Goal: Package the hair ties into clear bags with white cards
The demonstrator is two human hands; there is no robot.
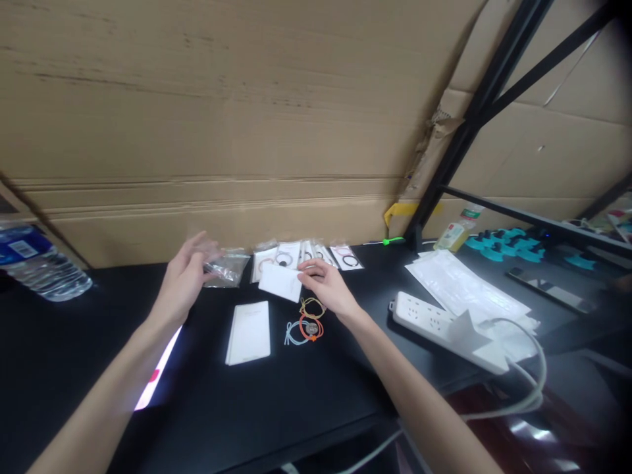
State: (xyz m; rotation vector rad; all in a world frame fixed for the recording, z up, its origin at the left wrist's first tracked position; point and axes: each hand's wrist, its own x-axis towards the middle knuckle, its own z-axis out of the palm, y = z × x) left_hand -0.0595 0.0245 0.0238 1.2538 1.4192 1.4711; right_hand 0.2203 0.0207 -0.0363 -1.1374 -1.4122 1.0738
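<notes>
"Right grip (326,286) was pinched on a white card (278,282), yeah?"
"Yep, over the desk (316,401), long axis sideways. Clear plastic bags (230,267) lay to its left, nearer the left hand (184,278); too blurry, couldn't tell if that one gripped any."
"Labels?"
"Blue label (37,247) on the water bottle (62,276) had a barcode; couldn't read any words."

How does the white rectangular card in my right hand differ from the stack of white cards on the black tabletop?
The white rectangular card is pinched by your right hand; the white card stack lies on the black tabletop. The card's long side runs across your view, the stack's away from you. Both are white and rectangular.
</notes>
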